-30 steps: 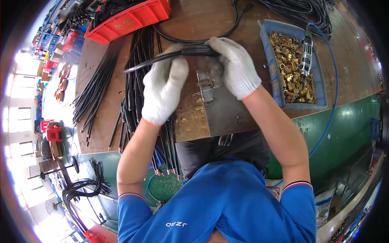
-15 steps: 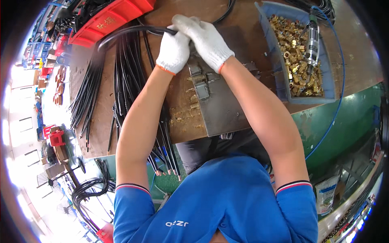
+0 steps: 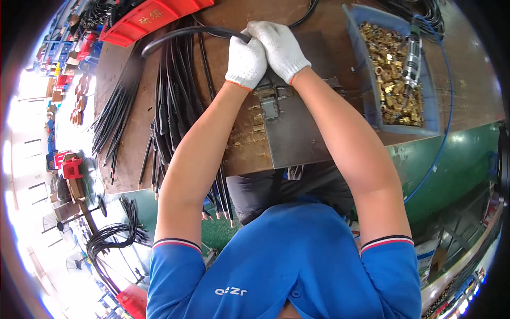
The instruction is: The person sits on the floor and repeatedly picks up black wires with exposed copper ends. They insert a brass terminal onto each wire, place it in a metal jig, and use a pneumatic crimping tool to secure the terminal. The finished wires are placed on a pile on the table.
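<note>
In white knitted gloves with orange cuffs, my two hands are pressed together above the far part of a dark metal plate. My left hand (image 3: 247, 61) is closed around a thick black cable (image 3: 183, 33), which arcs out to the left. My right hand (image 3: 280, 48) is closed against it, fingers curled over the cable's end. Whatever lies between the gloves is hidden. Small metal blocks (image 3: 270, 108) are fixed at the left edge of the plate (image 3: 297, 141), just nearer to me than my hands.
Bundles of black cables (image 3: 172, 90) lie on the brown table (image 3: 239, 154) at left, some ends hanging over the edge. A red bin (image 3: 154, 21) stands behind them. On the right, a blue-grey bin (image 3: 366, 103) holds brass fittings (image 3: 390, 74) and a power tool (image 3: 411, 58) with a blue hose.
My hands have shifted a little to the right, still together, and the black cable has come along. The view has also moved slightly.
</note>
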`<control>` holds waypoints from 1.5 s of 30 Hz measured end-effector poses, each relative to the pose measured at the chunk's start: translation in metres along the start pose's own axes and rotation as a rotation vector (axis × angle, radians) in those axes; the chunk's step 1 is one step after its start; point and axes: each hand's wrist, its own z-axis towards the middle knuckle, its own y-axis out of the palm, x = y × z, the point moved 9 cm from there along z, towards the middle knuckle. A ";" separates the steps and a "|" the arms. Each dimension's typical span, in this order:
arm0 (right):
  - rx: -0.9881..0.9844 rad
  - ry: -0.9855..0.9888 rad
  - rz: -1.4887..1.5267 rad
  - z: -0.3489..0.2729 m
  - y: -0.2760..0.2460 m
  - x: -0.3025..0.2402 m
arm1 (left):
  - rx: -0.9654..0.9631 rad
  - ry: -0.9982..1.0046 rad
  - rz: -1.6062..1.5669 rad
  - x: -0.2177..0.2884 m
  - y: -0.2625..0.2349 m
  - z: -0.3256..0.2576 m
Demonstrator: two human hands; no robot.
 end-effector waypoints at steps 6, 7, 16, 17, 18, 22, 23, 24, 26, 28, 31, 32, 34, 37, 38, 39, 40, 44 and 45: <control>0.411 0.132 0.027 -0.065 -0.049 -0.029 | 0.270 -0.265 0.219 0.061 -0.036 -0.064; 0.334 0.141 0.083 -0.078 -0.041 -0.036 | 0.292 -0.349 -0.071 0.048 -0.045 -0.077; -0.073 -0.210 -0.249 -0.158 0.013 -0.108 | -0.078 -0.527 -0.985 0.039 0.017 -0.155; -0.080 -0.258 -0.320 -0.162 0.014 -0.116 | -0.066 -0.535 -1.054 0.037 0.020 -0.158; -0.089 -0.308 -0.393 -0.163 0.016 -0.122 | -0.092 -0.535 -1.029 0.037 0.021 -0.159; -0.090 -0.426 -0.455 -0.164 0.024 -0.133 | -0.090 -0.568 -1.055 0.035 0.021 -0.161; -0.086 -0.446 -0.453 -0.164 0.027 -0.134 | -0.103 -0.562 -1.039 0.034 0.020 -0.161; -0.103 -0.450 -0.446 -0.163 0.029 -0.135 | -0.083 -0.564 -1.038 0.034 0.019 -0.162; -0.139 -0.457 -0.432 -0.162 0.032 -0.136 | -0.041 -0.566 -1.036 0.034 0.017 -0.165; -0.177 -0.450 -0.277 -0.144 0.022 -0.132 | 0.165 -0.627 -1.067 0.047 0.022 -0.171; 0.208 0.054 0.081 -0.067 -0.060 -0.098 | -0.030 -0.578 -0.802 0.044 0.015 -0.178; 0.422 0.001 0.484 -0.045 -0.084 -0.093 | 0.003 -0.527 -0.738 0.052 0.009 -0.183; 0.377 0.024 0.287 -0.036 -0.078 -0.099 | 0.093 -0.423 -0.614 0.062 -0.021 -0.187; -0.101 -0.062 -0.277 -0.082 -0.007 -0.115 | 0.296 -0.185 -0.594 0.093 -0.094 -0.187; -0.241 -0.082 -0.334 -0.103 0.016 -0.099 | 0.372 -0.160 -0.577 0.105 -0.109 -0.188; -0.436 -0.088 -0.373 -0.126 0.045 -0.092 | 0.471 -0.130 -0.520 0.115 -0.127 -0.192; -0.560 -0.195 -0.451 -0.150 0.065 -0.086 | 0.412 -0.066 -0.511 0.119 -0.139 -0.192; -0.985 -0.336 -0.843 -0.219 0.130 -0.052 | 0.448 -0.055 -0.368 0.115 -0.165 -0.207; -1.065 -0.329 -0.852 -0.230 0.142 -0.047 | 0.460 -0.059 -0.327 0.114 -0.168 -0.211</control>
